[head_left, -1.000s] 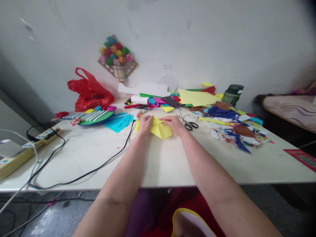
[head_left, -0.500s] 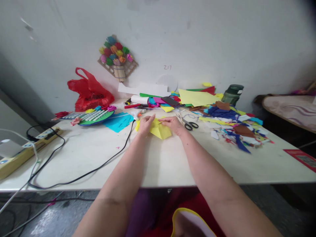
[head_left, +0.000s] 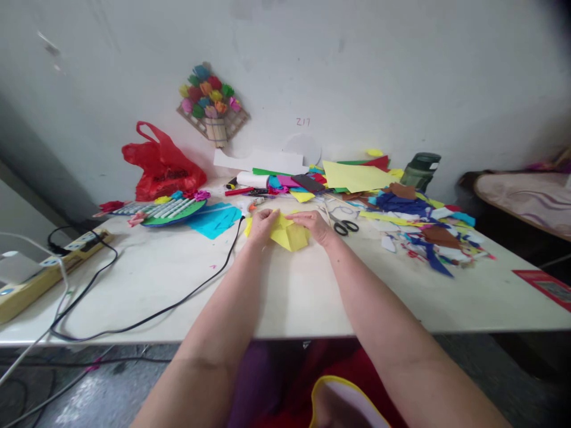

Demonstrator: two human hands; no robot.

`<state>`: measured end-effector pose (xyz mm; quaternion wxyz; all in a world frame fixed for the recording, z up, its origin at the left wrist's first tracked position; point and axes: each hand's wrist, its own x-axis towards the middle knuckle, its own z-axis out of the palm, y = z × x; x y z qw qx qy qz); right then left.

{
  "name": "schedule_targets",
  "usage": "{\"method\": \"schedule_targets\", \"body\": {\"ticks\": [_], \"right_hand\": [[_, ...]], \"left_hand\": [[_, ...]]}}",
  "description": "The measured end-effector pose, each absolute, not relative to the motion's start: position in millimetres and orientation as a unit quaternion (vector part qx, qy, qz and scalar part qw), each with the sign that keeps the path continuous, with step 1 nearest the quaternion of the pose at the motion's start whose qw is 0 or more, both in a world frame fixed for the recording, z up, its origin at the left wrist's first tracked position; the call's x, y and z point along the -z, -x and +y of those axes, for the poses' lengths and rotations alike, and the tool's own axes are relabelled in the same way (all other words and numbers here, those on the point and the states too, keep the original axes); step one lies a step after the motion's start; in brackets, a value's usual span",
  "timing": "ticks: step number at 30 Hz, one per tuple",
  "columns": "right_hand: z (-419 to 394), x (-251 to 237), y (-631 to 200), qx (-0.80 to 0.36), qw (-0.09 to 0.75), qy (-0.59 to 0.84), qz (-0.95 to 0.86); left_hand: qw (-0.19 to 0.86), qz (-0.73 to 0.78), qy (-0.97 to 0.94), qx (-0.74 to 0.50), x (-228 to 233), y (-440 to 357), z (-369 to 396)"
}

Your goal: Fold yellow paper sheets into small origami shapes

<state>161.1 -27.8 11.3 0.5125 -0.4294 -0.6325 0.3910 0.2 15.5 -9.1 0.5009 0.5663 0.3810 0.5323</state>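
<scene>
A sheet of yellow crepe paper [head_left: 289, 236] with creases in it is held just above the white table, between my two hands. My left hand [head_left: 262, 226] is closed on its left part, thumb on top. From the other side, the fingertips of my right hand [head_left: 316, 226] pinch the upper right edge of the paper. Close to the right hand lie black-handled scissors [head_left: 345, 227]. A glue gun [head_left: 248, 206], mostly white and orange, rests behind the left hand, with its black cord [head_left: 196, 289] running left.
Blue paper [head_left: 216, 221] and a green disc with rolled sticks [head_left: 172, 213] lie left. A red plastic bag [head_left: 163, 166] stands behind them. Paper scraps [head_left: 439, 236] and a dark green bottle [head_left: 420, 170] are on the right. A power strip [head_left: 57, 270] sits at the left edge.
My right hand's fingers have shifted slightly and lie a little straighter along the paper's edge. The left hand has barely moved.
</scene>
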Motion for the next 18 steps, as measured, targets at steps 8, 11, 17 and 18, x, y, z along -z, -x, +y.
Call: {"method": "schedule_targets", "body": {"ticks": [8,11,17,18], "right_hand": [[-23.6,-6.6,-162.0,-0.392,0.507,0.429,-0.636],[-24.8,-7.5,-161.1,-0.398,0.508,0.431,-0.631],[-28.3,-9.8,-160.2,-0.428,0.510,0.433,-0.607],[-27.7,-9.0,-160.5,-0.442,0.517,0.428,-0.596]], "left_hand": [[0.527,0.379,-0.515,-0.560,10.0,-0.6,19.2],[0.530,0.384,-0.507,-0.560,9.3,-1.1,19.0],[0.523,0.378,-0.529,-0.551,8.2,-0.8,17.4],[0.520,0.374,-0.535,-0.551,8.2,-0.7,17.3]]}}
